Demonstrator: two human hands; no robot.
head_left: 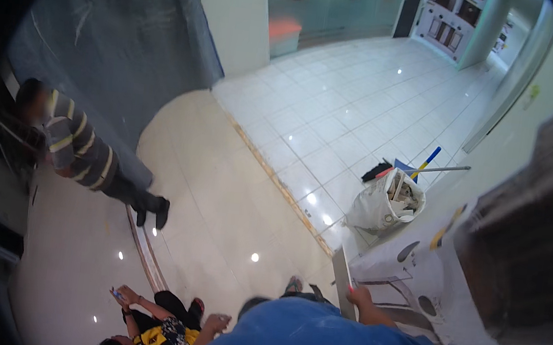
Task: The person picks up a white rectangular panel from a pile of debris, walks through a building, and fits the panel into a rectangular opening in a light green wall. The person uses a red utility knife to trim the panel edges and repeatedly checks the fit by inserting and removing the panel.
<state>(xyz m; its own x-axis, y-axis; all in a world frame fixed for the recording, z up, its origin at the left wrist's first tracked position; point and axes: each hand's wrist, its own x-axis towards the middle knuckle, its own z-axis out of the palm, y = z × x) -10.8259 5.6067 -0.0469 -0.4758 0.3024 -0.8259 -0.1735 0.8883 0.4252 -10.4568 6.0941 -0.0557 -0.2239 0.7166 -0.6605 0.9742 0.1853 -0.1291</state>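
Observation:
My right hand is closed beside the edge of a pale grey board. A small pinkish-red tip shows at its fingers; the rest of what it holds is hidden. On the other side of my blue shirt, my left hand hangs low over the floor. Its fingers are loosely bent and apart, with nothing visible in them. The board stands upright against a low wall panel printed with pictures.
A white sack of scraps stands by the right wall, with a broom and a blue dustpan behind it. One person stands at left; another crouches nearby, hands raised. A raw strip divides beige from white tiles.

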